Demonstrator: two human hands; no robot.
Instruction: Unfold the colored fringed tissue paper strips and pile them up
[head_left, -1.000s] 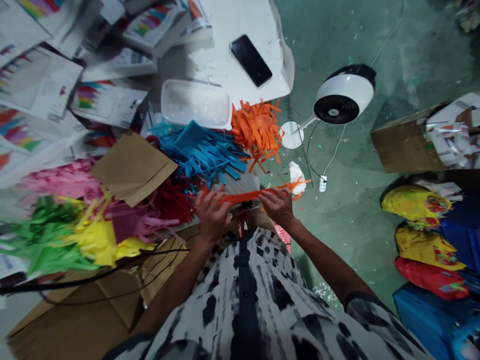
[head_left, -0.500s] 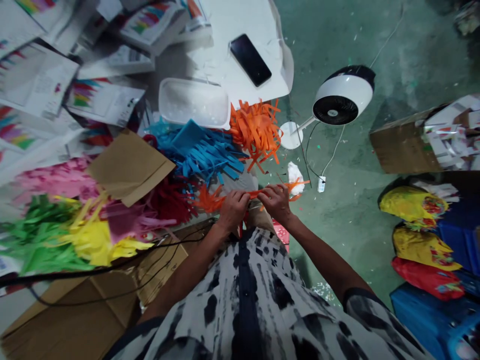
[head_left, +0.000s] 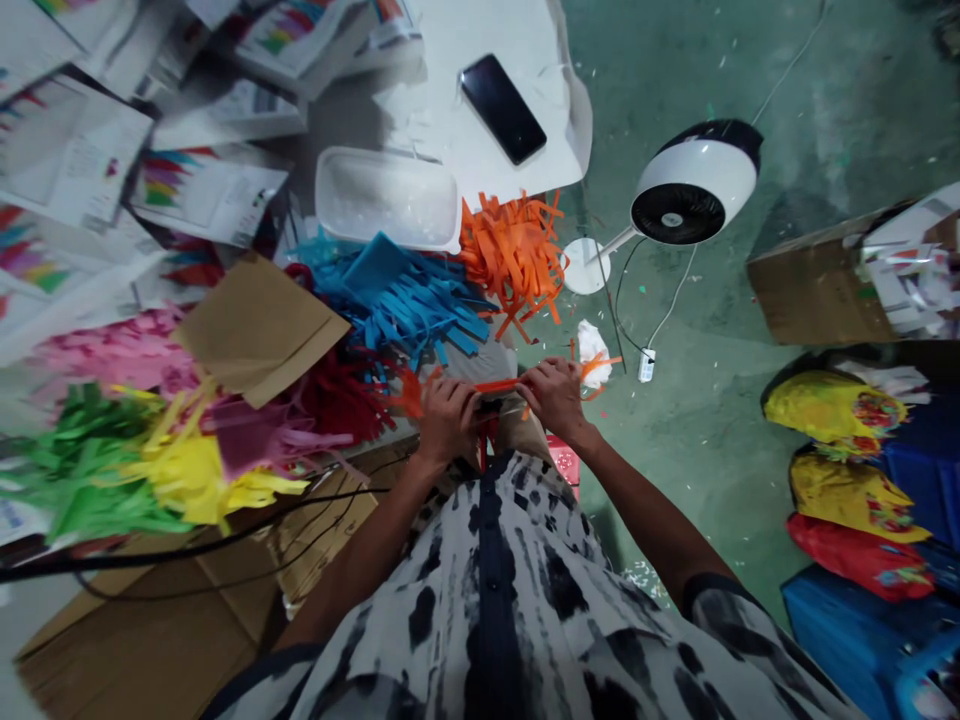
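An orange paper tassel stretches between my two hands in front of my lap, its middle twisted narrow and its fringe showing at both ends. My left hand is closed around it on the left, with loose strips poking out past the fingers. On the right my right hand pinches it, and a few strips stick out beyond. Just above lie a pile of orange fringed paper and a pile of blue fringed paper. Dark red fringe lies left of my left hand.
A clear plastic tub and a phone rest on the white table. Brown card covers part of the fringe piles. A white fan stands on the floor, its cord near a power strip. Cardboard boxes flank me.
My left hand has slid a little to the left, widening the gap between my hands, so more of the twisted orange middle shows. My right hand stays nearly in place.
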